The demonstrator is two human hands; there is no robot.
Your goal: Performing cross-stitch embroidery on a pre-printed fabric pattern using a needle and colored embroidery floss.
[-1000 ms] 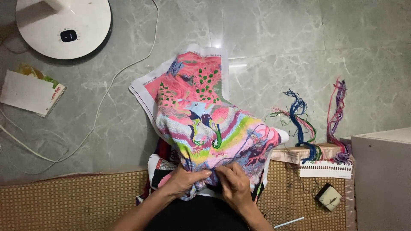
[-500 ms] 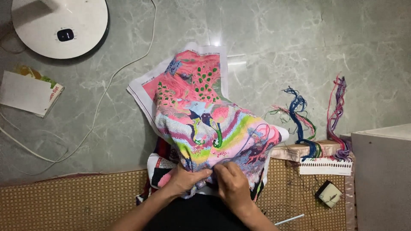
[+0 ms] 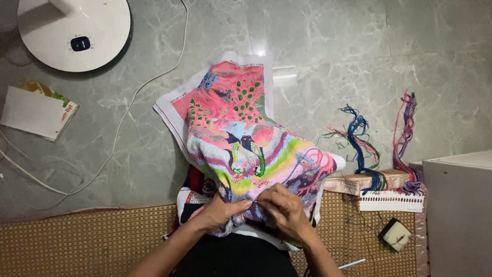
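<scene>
**Both hands pinching near edge of cross-stitch cloth**

Head view, hands. The left hand (image 3: 221, 212) and right hand (image 3: 283, 209) meet at the near edge of a brightly coloured embroidered cloth (image 3: 246, 149). Left fingers are curled and pressed together, gripping a fold of the fabric. Right thumb and forefinger are pinched close against the cloth at the same spot; whether they hold a needle or thread cannot be told at this size. The cloth lies draped over the person's lap, its far end spread on the floor.

Head view, risks. In my judgement, the bunched fabric could slip from the left grip and shift the working spot. The loose thread skeins (image 3: 361, 146), lying to the right and hanging over a thread organiser card (image 3: 392, 200), look liable to tangle if brushed. A white cable (image 3: 120, 133) trails across the floor to the left and could snag.

Head view, surface and room. The floor (image 3: 359, 61) is grey-green marbled tile; a woven mat (image 3: 77, 241) covers the near strip. A round white appliance base (image 3: 74, 33) stands far left, a white booklet (image 3: 36, 113) nearer. A small box (image 3: 395, 234) and a white pen-like stick (image 3: 352, 263) lie on the mat at right, beside a pale cabinet (image 3: 458, 210).
</scene>
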